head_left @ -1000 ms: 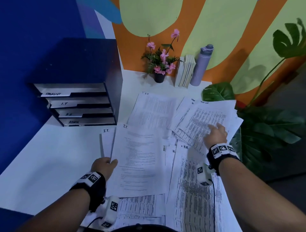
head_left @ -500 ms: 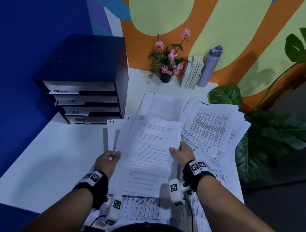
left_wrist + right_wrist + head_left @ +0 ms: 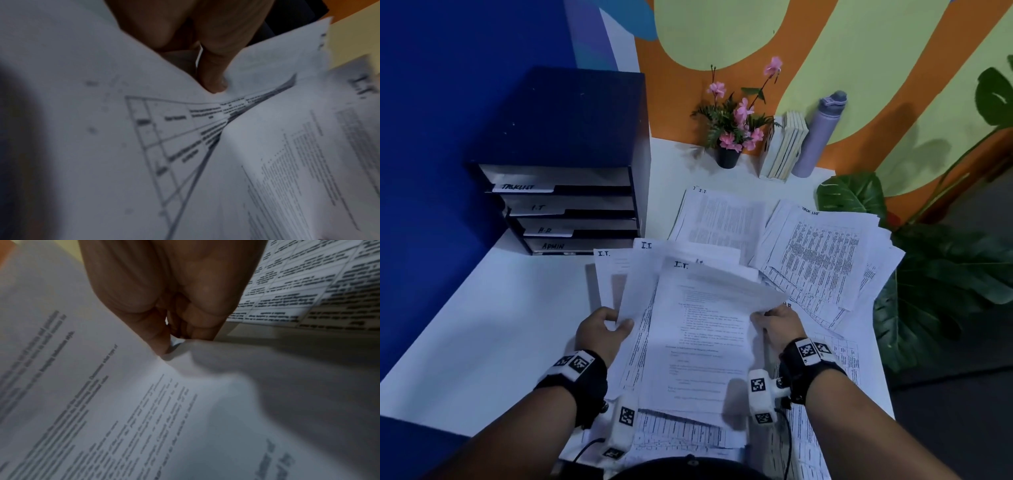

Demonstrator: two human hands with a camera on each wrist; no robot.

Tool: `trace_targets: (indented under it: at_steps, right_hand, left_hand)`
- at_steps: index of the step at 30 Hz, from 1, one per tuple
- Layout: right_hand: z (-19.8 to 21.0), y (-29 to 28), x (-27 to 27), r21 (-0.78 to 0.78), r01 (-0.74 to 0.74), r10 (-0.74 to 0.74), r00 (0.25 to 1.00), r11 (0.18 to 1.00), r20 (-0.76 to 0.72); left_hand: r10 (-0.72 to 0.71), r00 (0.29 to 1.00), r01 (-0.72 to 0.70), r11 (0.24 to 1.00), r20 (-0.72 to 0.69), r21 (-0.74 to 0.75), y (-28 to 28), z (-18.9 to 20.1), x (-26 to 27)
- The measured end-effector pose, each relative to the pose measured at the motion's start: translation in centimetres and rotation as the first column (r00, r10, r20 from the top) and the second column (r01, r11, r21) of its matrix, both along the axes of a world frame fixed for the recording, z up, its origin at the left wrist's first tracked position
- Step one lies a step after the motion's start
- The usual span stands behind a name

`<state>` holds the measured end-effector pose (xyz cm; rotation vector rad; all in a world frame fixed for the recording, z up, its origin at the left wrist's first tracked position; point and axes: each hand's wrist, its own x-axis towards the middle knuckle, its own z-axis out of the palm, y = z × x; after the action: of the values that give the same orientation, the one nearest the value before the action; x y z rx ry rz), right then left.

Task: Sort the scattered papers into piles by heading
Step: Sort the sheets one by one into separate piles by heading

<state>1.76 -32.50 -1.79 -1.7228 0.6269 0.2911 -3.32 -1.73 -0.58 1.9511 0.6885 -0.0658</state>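
The top I.T. sheet lay lifted above the middle of the white table, its handwritten heading at the upper left corner and its right edge curled upward. The right hand pinched that right edge, thumb on the printed face and fingers tucked beneath, as the right wrist view showed. The left hand gripped the left edge of the I.T. bundle fanned out under the top sheet, its thumb pressed onto the paper and a gridded table sheet showing just below it. Two more sheets headed I.T. stuck out at the far left of this bundle. Beyond it lay another I.T. page, and to the right a spread heap headed task list overlapped toward the table's right edge. More gridded sheets lay under the forearms near the front edge. At the table's back left stood a dark blue drawer unit with labels reading Tasklist, I.T., H.R. and Admin. Against the painted wall stood a small pot of pink flowers, a row of thin books and a grey bottle. Large green leaves hung beside the table on the right.
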Motion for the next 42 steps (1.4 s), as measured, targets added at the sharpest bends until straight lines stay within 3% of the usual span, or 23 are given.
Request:
trace_targets:
  at_steps: [5, 12, 14, 17, 22, 26, 29, 32, 35, 37, 40, 42]
  right_hand:
    - [-0.4, 0.9, -0.1, 0.198, 0.077, -0.081, 0.997, 0.977, 0.011]
    - [-0.7, 1.3, -0.1, 0.247, 0.117, -0.129, 0.991, 0.962, 0.033]
    - [-0.8, 1.6, 0.1, 0.207, 0.151, -0.166, 0.984, 0.967, 0.059]
    - [-1.1, 2.0, 0.4, 0.006, 0.114, -0.114, 0.992, 0.993, 0.060]
    - [-0.5, 2.5, 0.6, -0.171, 0.068, -0.063, 0.997, 0.983, 0.032]
    - [-0.3, 4.4, 0.4, -0.190, 0.077, -0.067, 0.996, 0.979, 0.059]
    - [0.1, 5.3, 0.8, -0.171, 0.048, -0.037, 0.997, 0.984, 0.066]
    - [0.0, 5.2, 1.2, -0.032, 0.012, -0.010, 0.997, 0.999, 0.072]
    - [0.5, 5.1, 1.0, 0.164, -0.064, 0.056, 0.997, 0.984, 0.053]
    - [0.6, 5.5, 0.9, 0.242, -0.119, 0.108, 0.992, 0.963, 0.060]
    - [0.5, 6.4, 0.9, 0.168, -0.222, 0.205, 0.972, 0.960, 0.116]
    - [0.6, 6.6, 1.3, 0.057, -0.177, 0.169, 0.979, 0.983, 0.116]
  left_hand:
    - [0.026, 1.000, -0.026, 0.999, -0.013, -0.040, 0.2, -0.2, -0.1]
    - [-0.104, 0.994, 0.102, 0.993, -0.029, -0.052, 0.2, 0.0, -0.3]
    - [-0.183, 0.983, 0.182, 0.980, -0.007, -0.081, 0.0, 0.4, -0.5]
    - [-0.279, 0.959, 0.282, 0.952, 0.038, -0.117, -0.2, 1.0, -0.3]
    - [-0.278, 0.959, 0.283, 0.922, 0.056, -0.265, -0.3, 1.3, 0.3]
    - [-0.365, 0.931, 0.362, 0.923, 0.004, -0.129, -1.0, 2.2, 0.4]
    - [-0.431, 0.901, 0.433, 0.900, 0.048, -0.041, -2.2, 4.1, 0.5]
    - [-0.387, 0.903, 0.398, 0.917, 0.186, -0.028, -2.5, 6.2, 1.3]
    - [-0.224, 0.909, 0.304, 0.933, 0.351, -0.193, -1.9, 6.9, 2.7]
    - [-0.115, 0.923, 0.224, 0.937, 0.368, -0.269, -0.9, 6.7, 3.7]
    - [-0.071, 0.939, 0.189, 0.923, 0.336, -0.335, 0.3, 6.1, 4.6]
    - [-0.096, 0.961, 0.195, 0.901, 0.260, -0.387, 0.7, 5.4, 4.9]
